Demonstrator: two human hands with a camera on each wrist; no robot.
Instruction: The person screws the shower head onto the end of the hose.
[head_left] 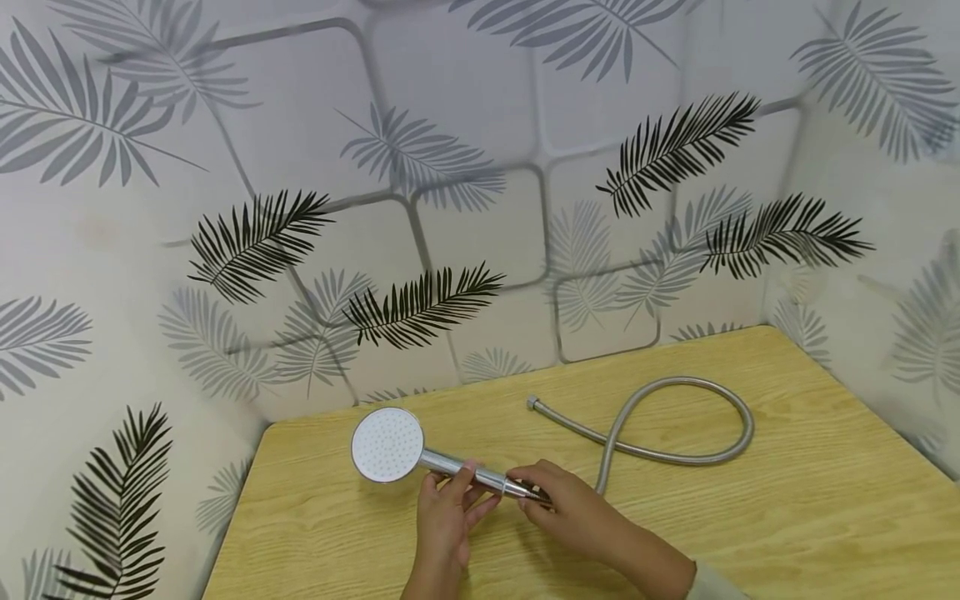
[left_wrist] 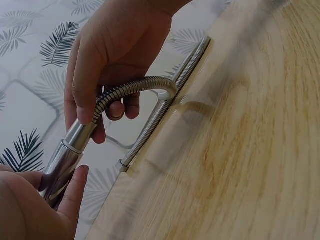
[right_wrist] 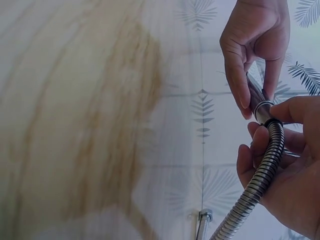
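Note:
A chrome shower head (head_left: 387,445) with a round white nozzle face is held above the wooden table. My left hand (head_left: 444,517) grips its handle (head_left: 483,477) between thumb and fingers. At the handle's lower end, my right hand (head_left: 566,507) pinches the metal end fitting (left_wrist: 80,136) of a ribbed shower hose (right_wrist: 257,187). Fitting and handle end meet in line; whether they are screwed tight I cannot tell. From the fitting the hose bends through my right hand and down to the table, where it loops (head_left: 738,408).
The hose's other end, a metal nut (head_left: 532,402), lies on the wooden table (head_left: 795,433) near its back edge. Walls with a leaf pattern (head_left: 480,242) stand behind the table and at both sides.

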